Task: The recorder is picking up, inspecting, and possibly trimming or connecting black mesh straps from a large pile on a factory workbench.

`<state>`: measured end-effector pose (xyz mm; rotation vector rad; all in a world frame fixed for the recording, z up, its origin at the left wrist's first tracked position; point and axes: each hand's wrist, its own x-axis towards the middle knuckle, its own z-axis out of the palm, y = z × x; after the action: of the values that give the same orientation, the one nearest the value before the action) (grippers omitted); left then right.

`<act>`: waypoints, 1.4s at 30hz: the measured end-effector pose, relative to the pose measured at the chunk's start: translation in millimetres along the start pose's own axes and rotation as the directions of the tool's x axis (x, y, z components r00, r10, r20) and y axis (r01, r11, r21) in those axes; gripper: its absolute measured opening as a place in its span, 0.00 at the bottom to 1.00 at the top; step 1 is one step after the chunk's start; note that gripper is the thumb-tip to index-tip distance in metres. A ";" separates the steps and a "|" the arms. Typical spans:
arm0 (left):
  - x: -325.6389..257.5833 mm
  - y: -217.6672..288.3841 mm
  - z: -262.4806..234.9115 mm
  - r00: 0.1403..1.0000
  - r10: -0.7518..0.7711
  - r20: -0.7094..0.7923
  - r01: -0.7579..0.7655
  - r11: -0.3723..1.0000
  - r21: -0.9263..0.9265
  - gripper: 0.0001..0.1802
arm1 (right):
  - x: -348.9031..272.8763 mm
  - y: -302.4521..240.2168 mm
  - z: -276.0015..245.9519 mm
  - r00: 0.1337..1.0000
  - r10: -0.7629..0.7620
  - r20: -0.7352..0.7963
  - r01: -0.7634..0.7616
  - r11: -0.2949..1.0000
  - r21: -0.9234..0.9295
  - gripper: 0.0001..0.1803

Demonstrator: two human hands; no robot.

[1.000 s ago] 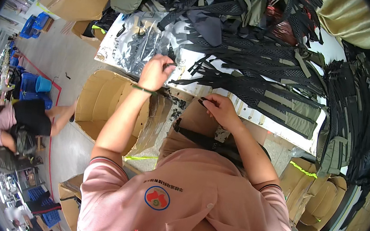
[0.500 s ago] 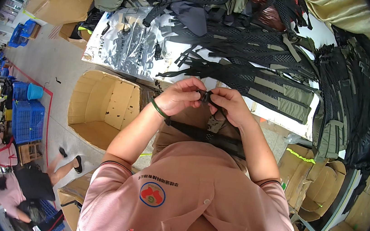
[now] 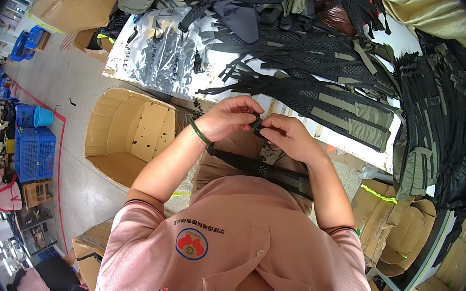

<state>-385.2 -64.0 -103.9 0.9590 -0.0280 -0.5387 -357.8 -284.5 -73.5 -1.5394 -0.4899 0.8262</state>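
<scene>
Just above the centre of the frame my left hand (image 3: 229, 117) and my right hand (image 3: 287, 137) meet, fingertips touching. Between them I pinch a small black plastic buckle (image 3: 256, 124); the fingers of both hands are clenched on it from either side, so only a sliver of it shows. A thin green bangle (image 3: 200, 132) sits on my left wrist. From the buckle a long black mesh strap (image 3: 264, 171) runs down and to the right across my lap, lying over my tan trousers just below my hands.

Above my hands, across the upper middle of the frame, the white desk (image 3: 337, 139) carries a heap of black and olive mesh straps (image 3: 331, 93), spreading toward the right edge. On the desk's left part lies a stack of clear plastic bags (image 3: 160, 51). At centre left, just beside my left forearm, an open brown cardboard box (image 3: 131, 134) stands on the grey floor. Further left, near the frame's edge, I see 1 blue plastic crate (image 3: 34, 151).
</scene>
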 end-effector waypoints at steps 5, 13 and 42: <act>-1.3 -0.7 -2.1 0.995 -0.049 0.086 0.057 0.994 -0.095 0.13 | 4.4 10.4 -0.7 0.994 -0.112 0.007 0.112 0.986 -0.126 0.06; -4.6 -4.0 -1.3 0.994 -0.099 0.045 0.103 0.991 -0.089 0.11 | -0.6 -0.2 6.2 0.980 -0.174 -0.097 0.142 0.951 -0.275 0.07; 3.1 -17.0 6.0 0.999 -0.027 0.044 0.036 0.973 -0.228 0.12 | -7.6 1.4 20.0 0.906 -0.254 -0.338 0.162 0.947 -0.278 0.07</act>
<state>-391.2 -77.7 -114.3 0.7242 0.0131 -0.5769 -377.9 -276.9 -72.9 -1.7846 -0.4785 0.3008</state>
